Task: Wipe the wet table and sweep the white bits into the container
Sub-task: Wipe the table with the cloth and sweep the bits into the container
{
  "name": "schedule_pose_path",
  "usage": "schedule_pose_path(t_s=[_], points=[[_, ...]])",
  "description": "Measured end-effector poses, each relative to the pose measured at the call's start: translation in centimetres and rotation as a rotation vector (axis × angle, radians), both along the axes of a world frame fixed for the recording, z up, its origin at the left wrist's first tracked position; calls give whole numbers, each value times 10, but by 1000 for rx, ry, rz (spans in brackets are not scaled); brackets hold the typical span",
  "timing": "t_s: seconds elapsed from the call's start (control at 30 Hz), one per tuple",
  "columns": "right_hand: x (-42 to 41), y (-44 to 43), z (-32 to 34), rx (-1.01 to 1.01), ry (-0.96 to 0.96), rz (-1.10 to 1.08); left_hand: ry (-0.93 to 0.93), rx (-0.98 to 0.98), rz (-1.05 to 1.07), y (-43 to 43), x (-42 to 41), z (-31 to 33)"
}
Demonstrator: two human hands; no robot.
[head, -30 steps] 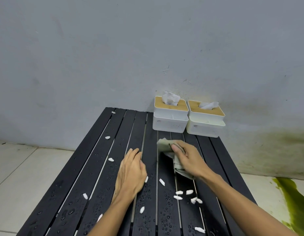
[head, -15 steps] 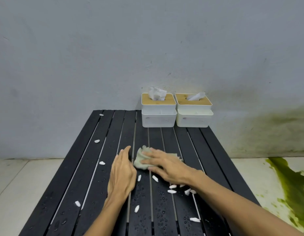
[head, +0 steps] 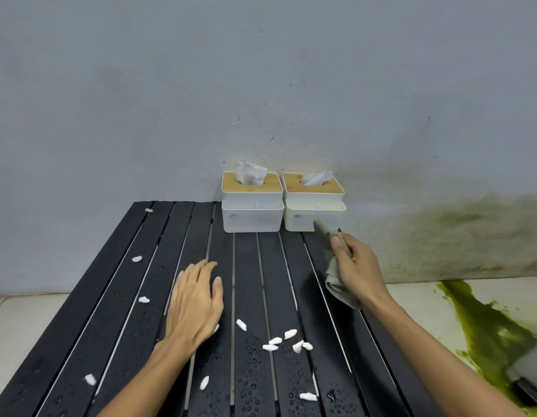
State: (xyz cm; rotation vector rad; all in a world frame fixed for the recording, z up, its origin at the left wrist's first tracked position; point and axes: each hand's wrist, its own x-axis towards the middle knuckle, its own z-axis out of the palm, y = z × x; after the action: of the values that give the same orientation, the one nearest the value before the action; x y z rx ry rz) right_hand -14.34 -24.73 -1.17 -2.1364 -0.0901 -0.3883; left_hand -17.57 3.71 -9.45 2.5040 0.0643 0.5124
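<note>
A black slatted table (head: 261,266) carries water drops near its front and several white bits (head: 286,341) scattered across it. My right hand (head: 356,269) grips a grey-green cloth (head: 336,284) at the table's right side, just in front of the right tissue box (head: 313,203); the cloth's upper end is blurred. My left hand (head: 195,302) lies flat on the slats left of centre, fingers together, holding nothing. One white bit (head: 216,328) peeks out beside its thumb side.
Two white tissue boxes with wooden lids stand at the table's far edge against the grey wall; the left one (head: 252,203) has an open front tray. A green stain (head: 490,326) spreads over the floor on the right. A grey object (head: 529,377) sits at the lower right.
My right hand has swept the cloth from the table's middle, near my left hand, to the far right by the right tissue box. The left hand stays flat on the slats.
</note>
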Motion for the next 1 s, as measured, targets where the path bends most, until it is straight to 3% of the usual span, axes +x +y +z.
schedule_pose_path(t_s=[0.07, 0.17, 0.23, 0.53, 0.77, 1.0], points=[[-5, -9, -7, -159, -23, 71, -36, 18, -46, -13, 11, 8], [-3, -14, -48, -569, 157, 154, -71, 31, -112, -38, 31, 20], [3, -14, -67, -742, 195, 132, -105, 44, -155, -55, 47, 28], [30, -10, -71, -745, 147, 125, -235, 180, -295, -117, 122, 40], [30, -12, -74, -728, 131, 134, -301, 313, -283, -133, 167, 38], [29, -13, -75, -716, 123, 141, -338, 221, -244, -135, 189, 37]])
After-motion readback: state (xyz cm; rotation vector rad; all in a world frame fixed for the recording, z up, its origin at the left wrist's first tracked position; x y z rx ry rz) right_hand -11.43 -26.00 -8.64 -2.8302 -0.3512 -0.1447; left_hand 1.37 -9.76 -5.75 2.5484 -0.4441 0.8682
